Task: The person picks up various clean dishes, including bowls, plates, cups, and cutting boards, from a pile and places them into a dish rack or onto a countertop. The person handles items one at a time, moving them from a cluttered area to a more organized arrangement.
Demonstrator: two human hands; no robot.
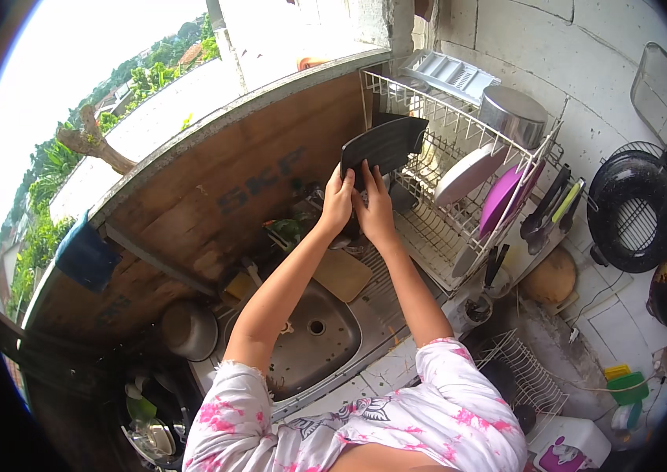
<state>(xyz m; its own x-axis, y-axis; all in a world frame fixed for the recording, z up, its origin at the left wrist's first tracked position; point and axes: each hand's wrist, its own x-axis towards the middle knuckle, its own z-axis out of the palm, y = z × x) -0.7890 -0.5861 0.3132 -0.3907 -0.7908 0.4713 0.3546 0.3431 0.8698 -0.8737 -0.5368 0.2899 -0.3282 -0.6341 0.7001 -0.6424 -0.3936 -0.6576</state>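
Both my hands are stretched out over the far end of the sink counter, at the left side of a white wire dish rack (457,289). My left hand (338,200) and my right hand (376,206) are close together, gripping the near edge of a flat black board or tray (383,144). Its far end reaches the rack's upper left part; whether it rests on the wires I cannot tell. Below my forearms lie a tan cutting board (342,274) and the stainless steel sink (315,354), which has small green scraps in it.
The rack holds a pink plate (501,200), a white plate (469,174), a metal pot (513,115) and a white grater (451,74). Utensils (548,212) and a black pan (634,206) hang at right. A metal bowl (189,330) stands left of the sink.
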